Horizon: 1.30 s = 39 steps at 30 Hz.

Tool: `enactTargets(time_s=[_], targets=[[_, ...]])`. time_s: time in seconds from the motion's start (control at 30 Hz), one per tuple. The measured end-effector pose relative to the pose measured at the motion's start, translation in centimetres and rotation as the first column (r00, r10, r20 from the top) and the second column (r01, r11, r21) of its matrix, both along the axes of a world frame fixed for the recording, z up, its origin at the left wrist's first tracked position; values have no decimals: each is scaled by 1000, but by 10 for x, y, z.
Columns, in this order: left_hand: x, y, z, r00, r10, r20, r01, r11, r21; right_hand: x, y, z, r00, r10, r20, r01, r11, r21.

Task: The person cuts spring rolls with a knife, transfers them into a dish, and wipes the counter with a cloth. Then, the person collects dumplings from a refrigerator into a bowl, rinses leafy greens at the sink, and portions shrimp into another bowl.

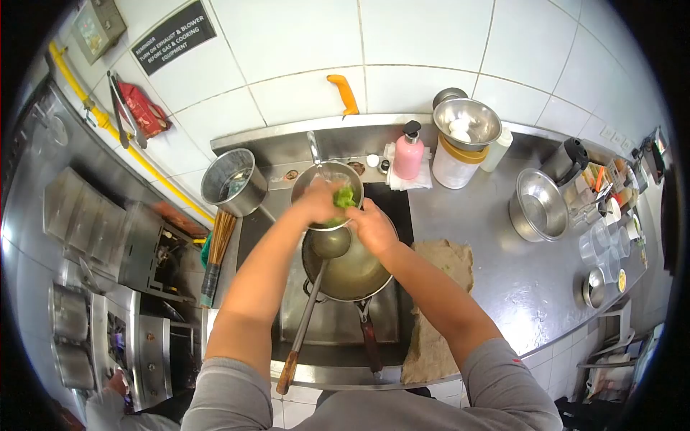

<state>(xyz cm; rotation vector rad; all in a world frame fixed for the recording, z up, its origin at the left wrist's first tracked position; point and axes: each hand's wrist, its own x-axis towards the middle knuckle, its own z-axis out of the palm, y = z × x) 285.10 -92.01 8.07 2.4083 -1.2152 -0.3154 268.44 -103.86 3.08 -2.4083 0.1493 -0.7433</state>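
Note:
My left hand (316,203) is inside a steel bowl (297,188) beneath the faucet (314,146), its fingers blurred beside green leaves (346,197). My right hand (372,226) is at the bowl's right rim, thumb and fingers closed on the rim next to the leaves. Below the bowl, a wok (359,276) with cloudy liquid stands in the sink area. A long-handled ladle (333,243) rests in it, its wooden handle pointing toward me.
A steel pot (234,182) stands left of the bowl. Right of the faucet are a pink pump bottle (409,154) and a bowl on a tub (458,164). A brown cloth (438,316) lies right of the wok. Another person's hand (115,383) shows lower left.

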Motion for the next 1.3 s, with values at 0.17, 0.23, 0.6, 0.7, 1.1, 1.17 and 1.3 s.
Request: enactTargets(time_s=[0.17, 0.23, 0.6, 0.7, 1.1, 1.17, 1.3], targets=[[26, -8, -18, 997, 78, -20, -78, 996, 37, -3, -1, -9, 999, 23, -35, -23, 1000, -3], [34, -4, -10, 996, 22, -84, -27, 998, -64, -5, -4, -7, 996, 4, -86, -4, 1000, 3], [33, 2, -8, 985, -15, -174, -20, 981, -194, -2, 5, -6, 998, 10, -62, -9, 1000, 7], [26, 13, 26, 895, -163, -415, 75, 972, -221, -5, 1, 8, 994, 7, -114, -10, 1000, -29], [9, 18, -36, 972, -235, 25, 230, 965, 126, -7, 6, -1, 976, 7, -218, -15, 999, -39], [-12, 21, -15, 981, 11, 196, -37, 991, 132, -8, 8, -6, 984, 8, -176, -11, 1000, -14], [14, 13, -35, 999, 29, 33, -23, 986, -164, -7, 5, -16, 993, 34, -115, -37, 999, -23]])
